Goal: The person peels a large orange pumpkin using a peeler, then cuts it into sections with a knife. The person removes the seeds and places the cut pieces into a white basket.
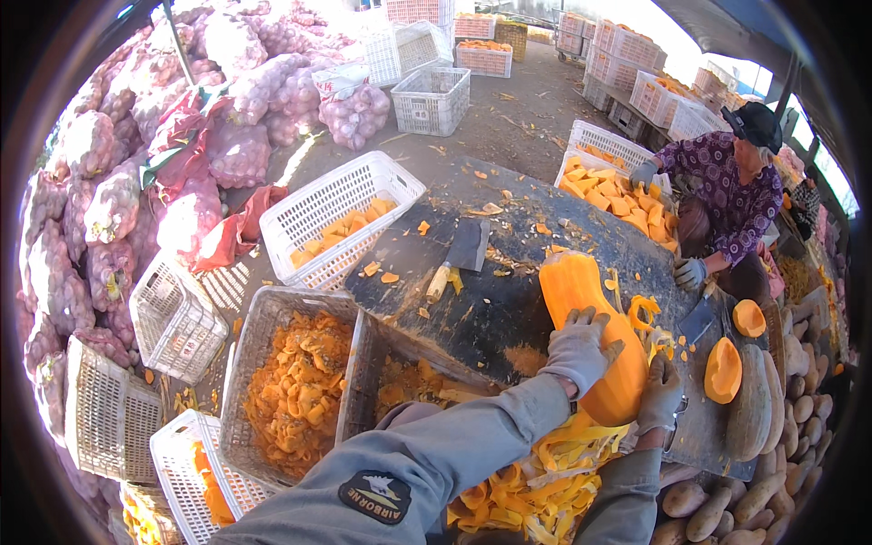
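A peeled orange butternut-type squash [630, 354] leans over the near edge of the dark work board [518, 197]. My left hand [579, 351], in a grey glove, grips its side from above. At its lower right is my gloved right hand [659, 395], holding what looks like a metal peeler [674, 424], mostly hidden by the hand. Curled peel [644, 312] lies beside the squash, and a heap of yellow peel strips [545, 477] is below it. A cleaver [469, 244] with a wooden handle rests on the board, apart from both hands.
A person [722, 177] in gloves sits across the board, one hand by another cleaver [698, 317]. Halved squash [723, 370] and unpeeled squash [746, 402] lie at right. Crates hold orange chunks [599, 191] and pulp [296, 388]. Garlic sacks [88, 146] are piled left.
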Tool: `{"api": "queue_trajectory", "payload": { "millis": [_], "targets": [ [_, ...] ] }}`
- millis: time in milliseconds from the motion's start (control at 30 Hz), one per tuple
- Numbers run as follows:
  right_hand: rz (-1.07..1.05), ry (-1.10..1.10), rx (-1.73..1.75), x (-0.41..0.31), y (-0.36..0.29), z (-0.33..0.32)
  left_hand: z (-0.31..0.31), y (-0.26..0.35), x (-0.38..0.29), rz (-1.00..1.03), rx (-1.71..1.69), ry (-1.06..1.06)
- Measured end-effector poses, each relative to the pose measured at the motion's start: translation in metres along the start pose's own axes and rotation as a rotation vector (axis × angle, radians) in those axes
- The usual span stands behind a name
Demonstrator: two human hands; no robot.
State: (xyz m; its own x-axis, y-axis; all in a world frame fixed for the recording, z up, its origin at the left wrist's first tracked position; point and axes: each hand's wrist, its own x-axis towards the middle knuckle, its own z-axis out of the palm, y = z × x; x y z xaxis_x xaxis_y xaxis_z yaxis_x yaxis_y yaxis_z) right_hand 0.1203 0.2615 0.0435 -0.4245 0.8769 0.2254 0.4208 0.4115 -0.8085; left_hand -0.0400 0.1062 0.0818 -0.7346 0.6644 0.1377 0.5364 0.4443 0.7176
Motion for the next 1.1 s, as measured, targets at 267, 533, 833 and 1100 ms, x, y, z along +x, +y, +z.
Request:
{"api": "queue_trajectory", "payload": {
  "millis": [267, 533, 833, 1100],
  "targets": [
    [-0.07, 0.007, 0.066, -0.024, 0.009, 0.006, -0.152, -0.18, 0.041, -0.337, 0.457, 0.311],
    [-0.043, 0.1, -0.039, -0.04, -0.021, 0.0, -0.15, -0.251, 0.047, -0.505, 0.589, 0.03],
    [-0.258, 0.252, 0.129, -0.123, -0.123, 0.002, -0.165, -0.285, 0.046, -0.702, -0.322, -0.014],
    [0.3, -0.455, 0.973, -0.159, -0.171, 0.083, -0.183, -0.182, -0.038, -0.337, -1.5, -0.182]
  ]
}}
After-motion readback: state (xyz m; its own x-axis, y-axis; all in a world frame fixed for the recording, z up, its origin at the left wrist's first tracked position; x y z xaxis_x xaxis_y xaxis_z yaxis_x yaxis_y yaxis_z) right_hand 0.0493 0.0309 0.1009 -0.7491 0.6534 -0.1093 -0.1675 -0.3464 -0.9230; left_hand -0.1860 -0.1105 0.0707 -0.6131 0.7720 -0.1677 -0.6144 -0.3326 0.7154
